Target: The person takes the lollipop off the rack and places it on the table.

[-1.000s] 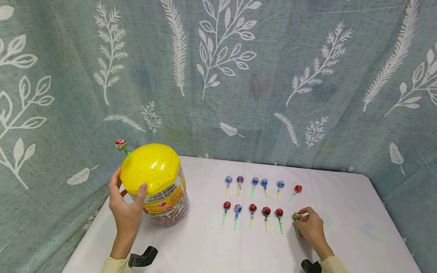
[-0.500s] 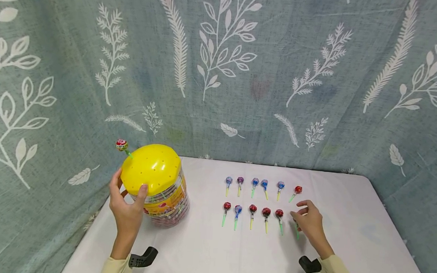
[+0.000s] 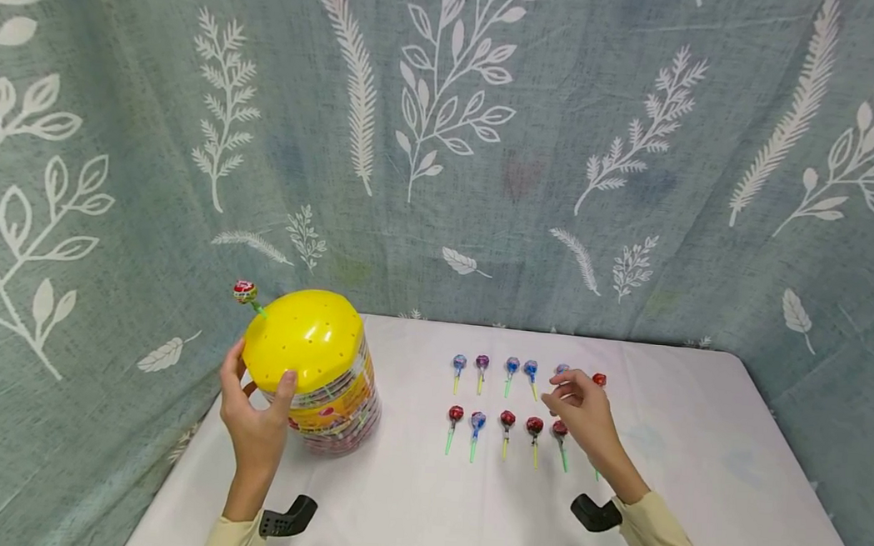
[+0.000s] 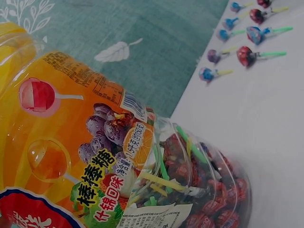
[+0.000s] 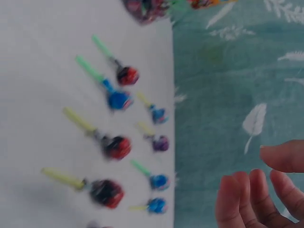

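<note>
In the head view, my left hand (image 3: 257, 419) grips the top of a large clear candy jar (image 3: 342, 413) at the left, thumb and fingers spread around its yellow lid (image 3: 305, 340). The jar leans toward that hand. One lollipop (image 3: 245, 292) stands with its green stick in a hole near the lid's edge. Through the jar's lower wall (image 4: 223, 190), the left wrist view shows many wrapped lollipops. My right hand (image 3: 589, 416) hovers over the right end of two lollipop rows, holding nothing, its fingers (image 5: 228, 199) loosely bent. It partly covers a blue lollipop (image 3: 562, 369) and hides another's head.
Lollipops lie in a back row, such as a blue one (image 3: 512, 366), and a front row, such as a red one (image 3: 507, 418), on the white tablecloth (image 3: 422, 514). Behind the table hangs a grey-green leaf-patterned curtain (image 3: 513, 253).
My right hand has let go of the front-row lollipop at the far right, lifted, and moved left over the rows. My left hand and the jar have stayed in place.
</note>
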### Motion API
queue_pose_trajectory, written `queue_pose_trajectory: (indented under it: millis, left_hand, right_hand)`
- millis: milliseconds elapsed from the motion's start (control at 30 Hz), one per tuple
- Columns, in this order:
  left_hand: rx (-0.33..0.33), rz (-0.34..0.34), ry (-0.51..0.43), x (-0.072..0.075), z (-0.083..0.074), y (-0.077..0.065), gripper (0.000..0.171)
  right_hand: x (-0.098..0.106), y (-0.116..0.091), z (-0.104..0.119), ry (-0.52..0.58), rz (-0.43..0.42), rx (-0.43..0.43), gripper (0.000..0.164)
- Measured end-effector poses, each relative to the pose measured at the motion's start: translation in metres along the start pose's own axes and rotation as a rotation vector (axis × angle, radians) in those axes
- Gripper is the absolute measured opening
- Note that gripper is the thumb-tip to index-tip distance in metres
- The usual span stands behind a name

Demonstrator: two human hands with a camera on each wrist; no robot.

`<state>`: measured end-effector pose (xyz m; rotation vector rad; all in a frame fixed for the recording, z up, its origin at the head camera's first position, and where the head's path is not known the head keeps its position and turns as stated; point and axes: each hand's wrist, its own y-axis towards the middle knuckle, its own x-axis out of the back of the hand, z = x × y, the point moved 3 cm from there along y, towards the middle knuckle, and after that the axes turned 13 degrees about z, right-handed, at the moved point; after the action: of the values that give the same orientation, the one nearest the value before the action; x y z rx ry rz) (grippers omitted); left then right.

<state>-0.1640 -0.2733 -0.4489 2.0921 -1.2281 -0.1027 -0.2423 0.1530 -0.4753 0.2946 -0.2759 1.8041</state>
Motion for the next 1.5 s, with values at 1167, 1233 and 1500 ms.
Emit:
queue_pose_trajectory:
  millis: [1167,1233,1500]
  left_hand:
    - [0.021,-0.001,-0.003,0.001,0.003,0.0,0.074]
    - [0.019,-0.006,-0.001,0.001,0.003,0.0,0.073]
    - [0.017,0.004,0.009,0.001,-0.014,0.0,0.072]
  right_hand:
    - [-0.075,0.006,0.153,-0.002,0.237,0.35,0.01]
    - [-0.081,0.007,0.159,0.002,0.249,0.365,0.01]
    - [-0.099,0.011,0.189,0.019,0.301,0.419,0.012]
